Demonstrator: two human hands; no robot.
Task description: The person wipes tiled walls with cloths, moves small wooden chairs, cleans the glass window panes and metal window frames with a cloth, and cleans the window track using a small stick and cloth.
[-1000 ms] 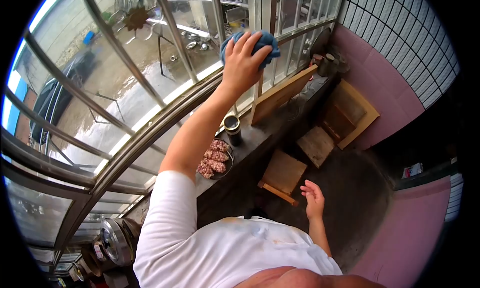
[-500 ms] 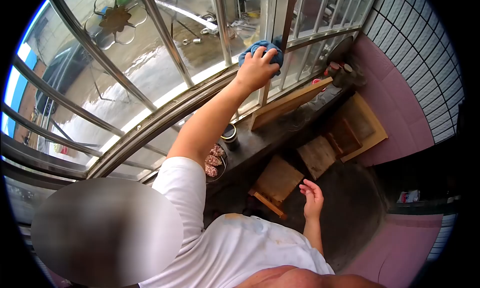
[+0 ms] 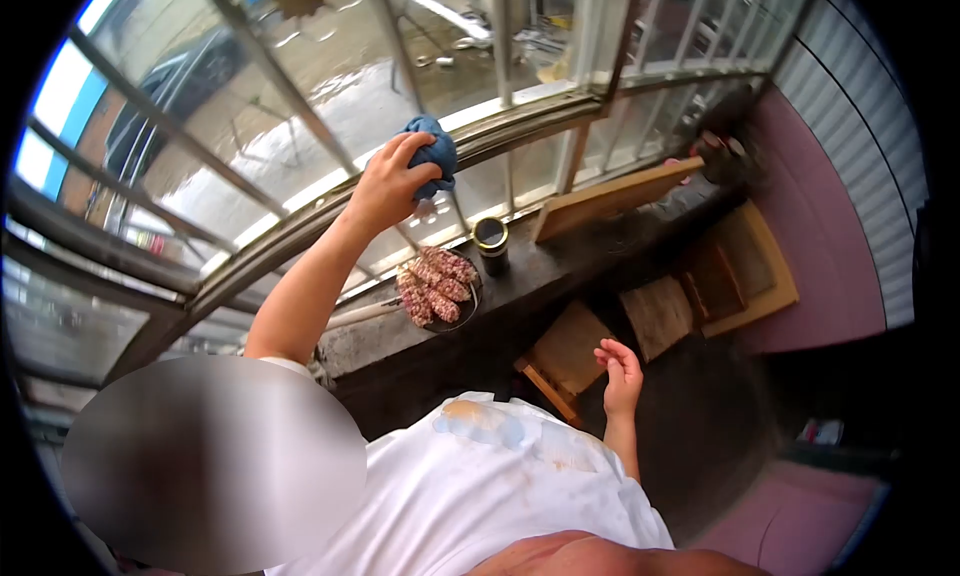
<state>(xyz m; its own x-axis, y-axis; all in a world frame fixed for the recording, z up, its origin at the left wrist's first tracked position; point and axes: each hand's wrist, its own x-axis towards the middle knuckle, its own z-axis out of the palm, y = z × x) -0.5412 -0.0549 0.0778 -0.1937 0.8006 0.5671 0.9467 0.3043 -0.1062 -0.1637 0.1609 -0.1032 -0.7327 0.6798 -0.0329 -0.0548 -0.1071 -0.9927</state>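
My left hand [image 3: 385,181] grips a bunched blue cloth [image 3: 435,156]. The cloth is at the window frame [image 3: 330,191], in front of the metal bars; whether it touches the frame or the glass I cannot tell. Below it, on the dark ledge, pinkish cobs that look like corn [image 3: 435,286] lie in a round dark dish. Next to them stands a dark jar with a gold rim [image 3: 492,244]. My right hand [image 3: 622,376] hangs in the air near my shirt, its fingers loosely bent and apart, holding nothing.
A wooden board [image 3: 615,198] leans along the ledge [image 3: 370,346]. Wooden pieces, including a seat-like panel [image 3: 575,351] and a framed panel [image 3: 755,266], stand below. Dark jars [image 3: 735,156] sit in the far corner by the pink wall [image 3: 830,226].
My left hand has moved the blue cloth left and down, away from the upright window post. The view has shifted, and more of the cobs shows. My right hand remains empty.
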